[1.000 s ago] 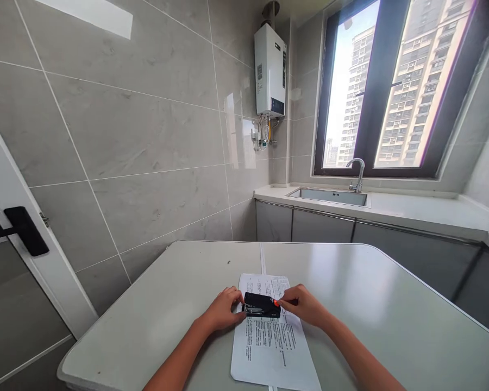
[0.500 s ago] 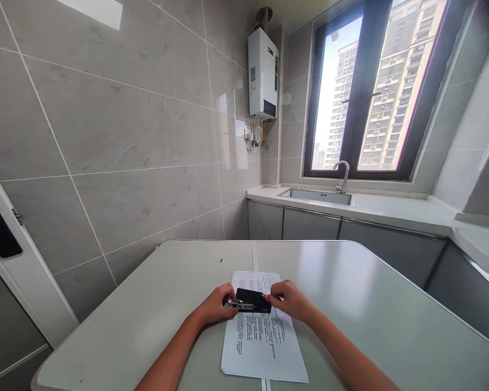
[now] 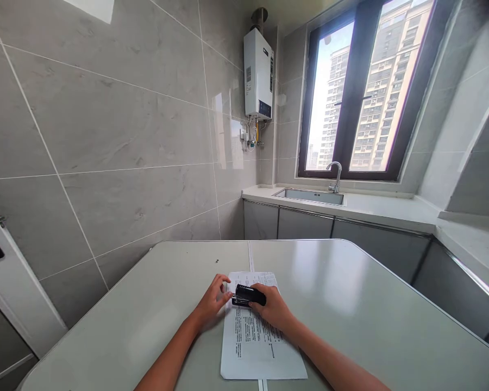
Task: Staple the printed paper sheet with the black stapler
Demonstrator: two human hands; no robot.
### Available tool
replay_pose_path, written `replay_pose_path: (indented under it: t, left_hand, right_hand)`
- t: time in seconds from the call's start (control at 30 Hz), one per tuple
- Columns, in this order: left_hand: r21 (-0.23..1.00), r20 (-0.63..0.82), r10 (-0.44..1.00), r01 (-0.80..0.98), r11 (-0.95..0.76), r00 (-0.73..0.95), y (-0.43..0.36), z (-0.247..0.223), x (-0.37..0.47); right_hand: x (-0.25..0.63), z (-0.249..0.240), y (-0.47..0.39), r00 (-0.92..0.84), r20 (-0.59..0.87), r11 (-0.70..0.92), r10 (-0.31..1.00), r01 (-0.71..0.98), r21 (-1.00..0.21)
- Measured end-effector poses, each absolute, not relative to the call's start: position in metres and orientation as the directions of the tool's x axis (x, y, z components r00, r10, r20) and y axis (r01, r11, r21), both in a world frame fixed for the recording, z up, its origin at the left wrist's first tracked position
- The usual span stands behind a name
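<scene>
A black stapler point(image 3: 244, 294) is above the upper part of printed white paper sheets point(image 3: 261, 353), which lie across the table's centre seam. My right hand point(image 3: 271, 306) is wrapped round the stapler's right end, thumb below and fingers on top. At the stapler's left end is my left hand point(image 3: 214, 297), its fingers apart and a fingertip close to or touching the metal part. Whether that fingertip touches it cannot be made out.
The pale table point(image 3: 167, 304) has small dark bits point(image 3: 217, 261) beyond my left hand. Behind it stand a counter point(image 3: 375, 209) with a sink point(image 3: 309, 195) and faucet point(image 3: 336, 176), and a wall-mounted water heater point(image 3: 258, 76). A white door frame point(image 3: 20, 277) is at the left.
My right hand has moved from pinching the stapler's right end to wrapping round it. The stapler looks more closed. My left hand has loosened from its left end, with fingers spread.
</scene>
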State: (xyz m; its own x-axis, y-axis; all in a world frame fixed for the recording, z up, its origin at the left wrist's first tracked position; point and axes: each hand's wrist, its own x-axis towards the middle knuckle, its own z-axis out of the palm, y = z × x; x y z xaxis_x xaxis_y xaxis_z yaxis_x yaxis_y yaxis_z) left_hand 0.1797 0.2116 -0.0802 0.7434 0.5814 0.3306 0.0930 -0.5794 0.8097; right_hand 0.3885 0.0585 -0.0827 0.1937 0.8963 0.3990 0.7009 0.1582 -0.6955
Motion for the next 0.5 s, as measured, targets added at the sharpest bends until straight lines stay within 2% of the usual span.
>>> replay_pose_path:
  t: [0.07,0.13,0.2,0.27,0.37,0.5]
  left_hand:
    - [0.933,0.305,0.8,0.007,-0.36,0.516,0.21,-0.082,0.188]
    - [0.977,0.171,0.882,-0.19,-0.095,0.44,0.207,-0.083,0.197]
    - [0.933,0.069,0.828,-0.329,0.143,0.556,0.203,-0.083,0.204]
    - [0.893,0.011,0.712,-0.326,0.309,0.703,0.198,-0.084,0.208]
    - [0.891,-0.037,0.6,-0.245,0.382,0.799,0.192,-0.087,0.209]
    - [0.893,-0.028,0.607,-0.253,0.372,0.794,0.192,-0.089,0.207]
  right_hand:
    - [0.388,-0.082,0.058,0.225,0.489,0.182,0.842,0.736,-0.652]
    - [0.385,-0.081,0.058,0.173,0.614,0.253,0.77,0.801,-0.543]
    - [0.381,-0.078,0.057,0.035,0.731,0.347,0.682,0.864,-0.365]
    - [0.376,-0.075,0.055,-0.117,0.788,0.404,0.604,0.898,-0.177]
    - [0.369,-0.069,0.051,-0.265,0.779,0.419,0.568,0.908,0.004]
    - [0.367,-0.067,0.049,-0.347,0.738,0.415,0.579,0.904,0.099]
